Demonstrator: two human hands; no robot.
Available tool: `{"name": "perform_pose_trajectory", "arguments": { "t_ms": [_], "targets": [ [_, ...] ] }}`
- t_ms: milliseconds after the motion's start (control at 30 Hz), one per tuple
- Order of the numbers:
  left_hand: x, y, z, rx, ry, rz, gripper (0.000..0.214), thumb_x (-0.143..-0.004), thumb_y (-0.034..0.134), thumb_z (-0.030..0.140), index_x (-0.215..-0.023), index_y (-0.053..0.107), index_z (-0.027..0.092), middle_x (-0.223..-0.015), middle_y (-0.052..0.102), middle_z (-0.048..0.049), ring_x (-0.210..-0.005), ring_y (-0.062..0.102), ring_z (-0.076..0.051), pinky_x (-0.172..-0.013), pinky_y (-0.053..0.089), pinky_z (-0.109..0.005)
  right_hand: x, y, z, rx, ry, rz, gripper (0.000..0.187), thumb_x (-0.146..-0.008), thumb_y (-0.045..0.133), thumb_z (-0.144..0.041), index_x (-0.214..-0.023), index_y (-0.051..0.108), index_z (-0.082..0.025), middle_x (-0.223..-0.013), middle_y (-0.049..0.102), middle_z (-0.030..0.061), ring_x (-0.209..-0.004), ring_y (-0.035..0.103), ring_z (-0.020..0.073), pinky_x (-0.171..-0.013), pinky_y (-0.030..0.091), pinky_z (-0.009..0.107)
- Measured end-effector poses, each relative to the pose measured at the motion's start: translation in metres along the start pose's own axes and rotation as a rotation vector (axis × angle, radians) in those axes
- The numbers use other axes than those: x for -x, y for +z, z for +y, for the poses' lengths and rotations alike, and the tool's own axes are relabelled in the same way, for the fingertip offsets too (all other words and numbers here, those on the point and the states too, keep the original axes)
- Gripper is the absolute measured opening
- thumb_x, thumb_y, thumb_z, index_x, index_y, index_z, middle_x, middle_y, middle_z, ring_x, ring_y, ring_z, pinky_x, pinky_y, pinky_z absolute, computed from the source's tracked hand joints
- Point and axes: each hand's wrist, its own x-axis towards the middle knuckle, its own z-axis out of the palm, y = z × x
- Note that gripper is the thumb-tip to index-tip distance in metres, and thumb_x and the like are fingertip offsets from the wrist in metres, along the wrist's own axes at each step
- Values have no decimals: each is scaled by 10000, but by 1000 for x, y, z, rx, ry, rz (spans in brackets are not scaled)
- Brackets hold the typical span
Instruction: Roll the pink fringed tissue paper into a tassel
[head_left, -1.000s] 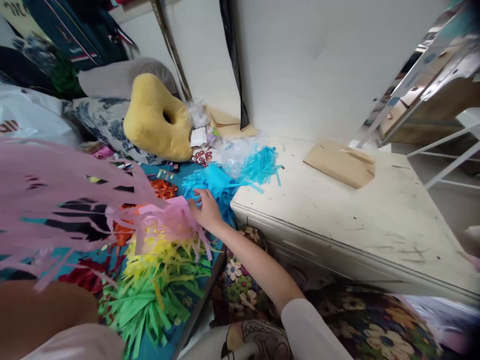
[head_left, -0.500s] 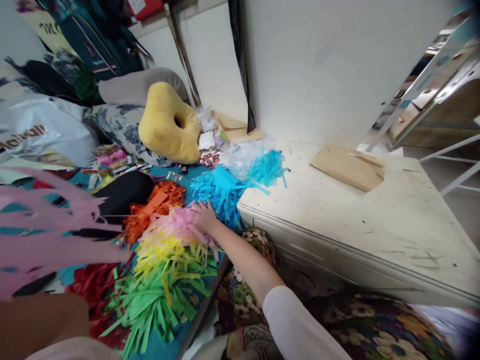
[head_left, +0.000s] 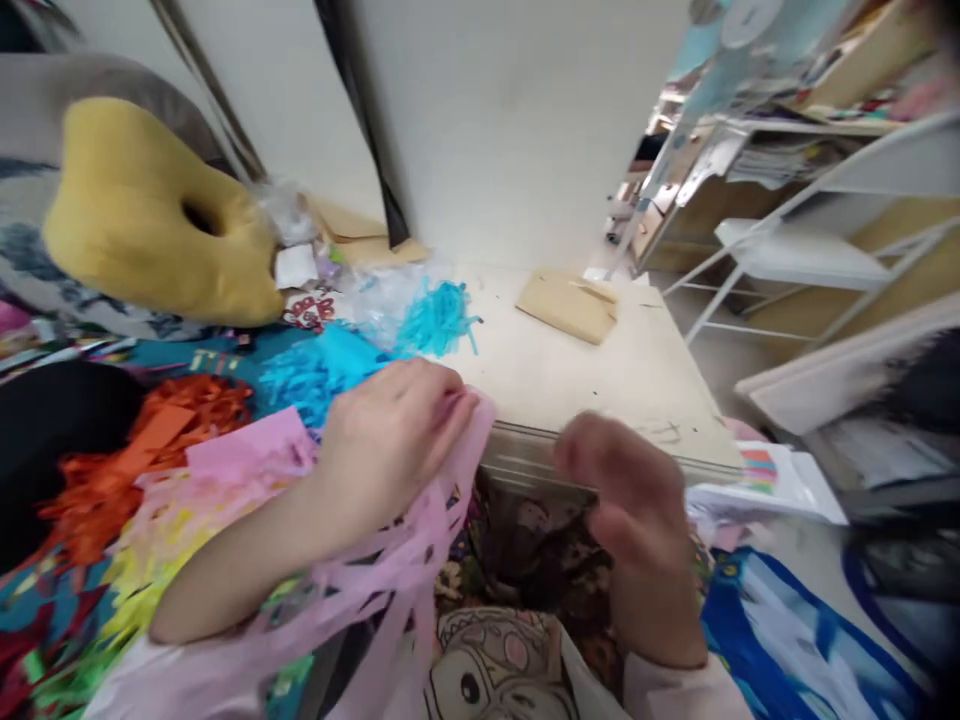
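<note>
Head view: from where I stand, the left hand [head_left: 397,425] has a pink fringed strip [head_left: 472,440] pinched between thumb and fingers at its top end, held up in front of the near left corner of the white desk [head_left: 645,385], its cut strands trailing down past the wrist over the forearm and lap. The right hand [head_left: 630,490], blurred, is up in front of the desk's near edge, fingers curled, thumb apart, with nothing I can make out in it. Along the right edge of the teal cover [head_left: 247,365] lie pink fringe [head_left: 255,445], yellow fringe [head_left: 142,590] and orange fringe [head_left: 150,450], while blue fringe [head_left: 439,318] sits by the desk's left edge and a brown envelope [head_left: 568,305] towards its far edge. To handle that strip well, I'd keep the grip on the uncut band, never on single strands, which look thin enough to tear. I'd let them fall straight, clear of the forearm, and bring in the right hand gently to steady the band without creasing it.
</note>
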Motion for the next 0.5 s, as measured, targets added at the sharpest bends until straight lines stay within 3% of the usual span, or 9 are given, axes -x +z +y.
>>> {"name": "perform_pose_trajectory", "arguments": {
  "t_ms": [33, 67, 167, 300, 400, 500],
  "targets": [
    [-2, 12, 8, -15, 58, -36, 202, -765, 415, 317, -702, 535, 167, -645, 546, -12, -615, 499, -126, -545, 353, -237, -1, 1, 2, 79, 29, 134, 235, -631, 573, -377, -804, 491, -240, -770, 541, 25, -715, 512, 121, -644, 420, 261],
    [-4, 22, 15, 1, 76, -72, 211, -775, 391, 311, -705, 528, 166, -646, 541, -16, -614, 497, -129, -537, 346, -238, -3, 3, 8, 137, 78, 146, 319, -606, 594, -349, -878, 476, -231, -845, 532, 38, -771, 508, 135, -692, 419, 280],
    [-6, 39, 29, 105, 40, -197, 196, -787, 359, 283, -726, 498, 160, -639, 512, -10, -583, 474, -119, -518, 323, -234, -14, 6, 38, 163, 238, 38, 288, -632, 525, -237, -908, 466, -179, -900, 512, 52, -803, 502, 137, -727, 412, 296],
    [-11, 43, 19, 467, -116, -384, 168, -767, 399, 301, -694, 462, 163, -547, 446, 35, -496, 404, -86, -474, 282, -208, -16, -7, 74, -7, 450, -203, 126, -627, 463, -177, -743, 500, -143, -685, 488, -7, -649, 474, 106, -608, 403, 254],
    [-14, 56, -2, 1028, -352, -510, 175, -690, 507, 317, -633, 471, 155, -523, 433, 49, -464, 392, -62, -436, 284, -175, -12, -18, 78, -229, 600, -381, 139, -637, 469, -194, -763, 493, -141, -609, 449, -44, -551, 436, 74, -527, 378, 219],
    [-7, 82, -14, 1593, -800, -416, 194, -577, 599, 306, -585, 479, 154, -488, 458, 59, -426, 427, -56, -417, 321, -164, -13, -31, 70, -267, 627, -413, 197, -654, 494, -244, -825, 480, -147, -643, 445, -44, -565, 430, 69, -527, 376, 208]
  ]
}}
